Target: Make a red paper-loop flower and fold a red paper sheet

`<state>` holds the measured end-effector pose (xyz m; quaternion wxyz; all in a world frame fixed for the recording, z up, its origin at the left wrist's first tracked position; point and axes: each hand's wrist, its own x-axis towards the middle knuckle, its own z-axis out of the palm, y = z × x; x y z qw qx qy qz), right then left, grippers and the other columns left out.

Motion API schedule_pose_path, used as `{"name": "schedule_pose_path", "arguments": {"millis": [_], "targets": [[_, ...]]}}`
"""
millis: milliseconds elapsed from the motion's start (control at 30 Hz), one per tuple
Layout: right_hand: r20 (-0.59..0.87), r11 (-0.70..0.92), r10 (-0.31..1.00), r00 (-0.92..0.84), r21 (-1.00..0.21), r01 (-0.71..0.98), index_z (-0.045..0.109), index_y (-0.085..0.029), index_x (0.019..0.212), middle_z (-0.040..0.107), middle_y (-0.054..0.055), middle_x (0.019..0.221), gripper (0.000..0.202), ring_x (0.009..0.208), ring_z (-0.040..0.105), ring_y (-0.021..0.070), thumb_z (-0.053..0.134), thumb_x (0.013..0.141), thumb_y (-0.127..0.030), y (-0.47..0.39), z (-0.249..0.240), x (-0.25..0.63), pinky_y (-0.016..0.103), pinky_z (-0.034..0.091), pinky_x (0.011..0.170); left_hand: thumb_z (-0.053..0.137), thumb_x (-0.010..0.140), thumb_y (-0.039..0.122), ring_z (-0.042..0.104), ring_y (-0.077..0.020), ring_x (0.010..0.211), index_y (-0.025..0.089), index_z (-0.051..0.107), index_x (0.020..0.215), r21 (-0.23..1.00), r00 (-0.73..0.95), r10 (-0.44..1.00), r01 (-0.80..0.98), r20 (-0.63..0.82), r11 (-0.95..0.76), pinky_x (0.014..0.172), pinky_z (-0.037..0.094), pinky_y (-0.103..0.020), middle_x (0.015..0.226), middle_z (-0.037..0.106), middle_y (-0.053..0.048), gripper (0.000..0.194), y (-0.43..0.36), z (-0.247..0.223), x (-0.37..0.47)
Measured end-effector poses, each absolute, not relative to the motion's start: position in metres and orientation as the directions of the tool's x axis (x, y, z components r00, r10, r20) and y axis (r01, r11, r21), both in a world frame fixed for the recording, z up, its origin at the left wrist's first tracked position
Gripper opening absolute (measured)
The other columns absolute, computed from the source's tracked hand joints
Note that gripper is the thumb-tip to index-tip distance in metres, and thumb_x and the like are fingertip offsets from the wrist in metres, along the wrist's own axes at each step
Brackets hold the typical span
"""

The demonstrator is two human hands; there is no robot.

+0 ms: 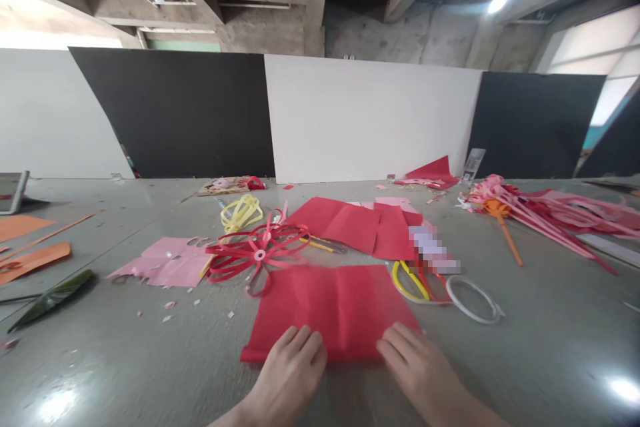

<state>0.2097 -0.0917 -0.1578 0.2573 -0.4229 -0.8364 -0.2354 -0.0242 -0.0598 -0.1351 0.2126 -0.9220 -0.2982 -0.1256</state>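
Note:
A sheet of red paper (pixel 325 303) lies in front of me, with creases running across its middle. Its near edge is rolled or folded over into a narrow band. My left hand (pixel 295 363) has its fingers curled together over that edge, left of centre. Toward the right end, my right hand (pixel 413 360) grips the same edge with bent fingers; both thumbs are mostly hidden. Just beyond the sheet sits a flower shape of looped red paper strips (pixel 260 253). Further red sheets (pixel 345 223) lie behind it.
Yellow strip loops (pixel 243 213) and cut pink paper (pixel 167 260) lie at left, among scraps. A white ring (pixel 473 300) and yellow scissor handles (pixel 410 281) are right of the sheet. Pink strips (pixel 540 213) spread farther right. Orange paper (pixel 37 263) lies far left. Upright panels (pixel 370 120) border the table.

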Motion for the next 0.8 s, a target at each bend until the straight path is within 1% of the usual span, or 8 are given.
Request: {"name": "schedule_pose_path", "arguments": {"millis": [133, 233, 367, 467, 567, 667, 733, 800], "targets": [[0.647, 0.513, 0.615, -0.451, 0.107, 0.852, 0.052, -0.018, 0.075, 0.058, 0.004, 0.069, 0.03, 0.067, 0.057, 0.0191, 0.031, 0.074, 0.003, -0.091, -0.158, 0.206, 0.029, 0.045, 0.06, 0.068, 0.065, 0.01, 0.052, -0.0174, 0.068, 0.015, 0.056, 0.074, -0.308, 0.788, 0.468, 0.597, 0.4, -0.741, 0.065, 0.04, -0.03, 0.073, 0.057, 0.0, 0.016, -0.06, -0.137, -0.026], [0.643, 0.512, 0.642, -0.417, 0.046, 0.858, 0.052, -0.019, 0.075, 0.058, 0.004, 0.071, 0.031, 0.069, 0.057, 0.02, 0.032, 0.068, 0.004, -0.091, -0.158, 0.205, 0.029, 0.046, 0.061, 0.068, 0.065, 0.011, 0.051, -0.0175, 0.067, 0.015, 0.056, 0.076, -0.323, 0.804, 0.43, 0.569, 0.412, -0.756, 0.065, 0.04, -0.03, 0.075, 0.057, -0.001, 0.017, -0.062, -0.139, -0.027], [0.611, 0.535, 0.667, -0.426, 0.005, 0.845, 0.052, -0.02, 0.073, 0.057, 0.002, 0.069, 0.029, 0.066, 0.056, 0.019, 0.033, 0.071, 0.003, -0.091, -0.157, 0.208, 0.029, 0.045, 0.059, 0.063, 0.067, 0.01, 0.05, -0.0173, 0.066, 0.013, 0.057, 0.079, -0.366, 0.827, 0.387, 0.537, 0.408, -0.76, 0.064, 0.039, -0.03, 0.074, 0.057, -0.002, 0.014, -0.063, -0.142, -0.028], [0.611, 0.558, 0.643, -0.461, 0.038, 0.829, 0.052, -0.019, 0.071, 0.056, 0.001, 0.066, 0.029, 0.061, 0.054, 0.0172, 0.032, 0.078, 0.001, -0.093, -0.156, 0.211, 0.027, 0.042, 0.056, 0.057, 0.071, 0.008, 0.05, -0.0175, 0.066, 0.011, 0.058, 0.081, -0.417, 0.854, 0.373, 0.506, 0.362, -0.755, 0.063, 0.039, -0.031, 0.075, 0.056, -0.003, 0.011, -0.063, -0.144, -0.027], [0.625, 0.571, 0.607, -0.491, 0.086, 0.816, 0.055, -0.018, 0.076, 0.059, 0.002, 0.07, 0.032, 0.063, 0.054, 0.0164, 0.029, 0.082, 0.0, -0.095, -0.155, 0.212, 0.026, 0.04, 0.057, 0.051, 0.074, 0.006, 0.051, -0.019, 0.071, 0.009, 0.058, 0.086, -0.439, 0.866, 0.389, 0.496, 0.315, -0.749, 0.065, 0.04, -0.032, 0.08, 0.057, -0.006, 0.014, -0.064, -0.147, -0.027], [0.65, 0.569, 0.564, -0.509, 0.141, 0.81, 0.058, -0.016, 0.083, 0.061, 0.003, 0.073, 0.036, 0.065, 0.054, 0.0162, 0.025, 0.085, -0.001, -0.097, -0.154, 0.212, 0.027, 0.039, 0.059, 0.048, 0.074, 0.003, 0.052, -0.0212, 0.079, 0.007, 0.056, 0.091, -0.432, 0.864, 0.425, 0.504, 0.27, -0.748, 0.069, 0.041, -0.033, 0.087, 0.057, -0.009, 0.02, -0.066, -0.148, -0.026], [0.658, 0.565, 0.546, -0.518, 0.167, 0.808, 0.059, -0.015, 0.084, 0.061, 0.004, 0.072, 0.038, 0.064, 0.054, 0.0164, 0.023, 0.086, 0.0, -0.097, -0.154, 0.211, 0.027, 0.038, 0.059, 0.046, 0.074, 0.001, 0.052, -0.0227, 0.082, 0.007, 0.056, 0.092, -0.42, 0.856, 0.456, 0.517, 0.242, -0.746, 0.071, 0.041, -0.035, 0.089, 0.057, -0.011, 0.022, -0.067, -0.147, -0.025], [0.651, 0.561, 0.552, -0.522, 0.173, 0.809, 0.059, -0.015, 0.082, 0.061, 0.004, 0.07, 0.038, 0.063, 0.053, 0.0166, 0.024, 0.085, 0.0, -0.097, -0.153, 0.21, 0.028, 0.038, 0.059, 0.046, 0.073, 0.0, 0.053, -0.023, 0.08, 0.008, 0.055, 0.091, -0.401, 0.848, 0.48, 0.529, 0.224, -0.748, 0.069, 0.043, -0.035, 0.087, 0.056, -0.01, 0.021, -0.067, -0.145, -0.025]]}}
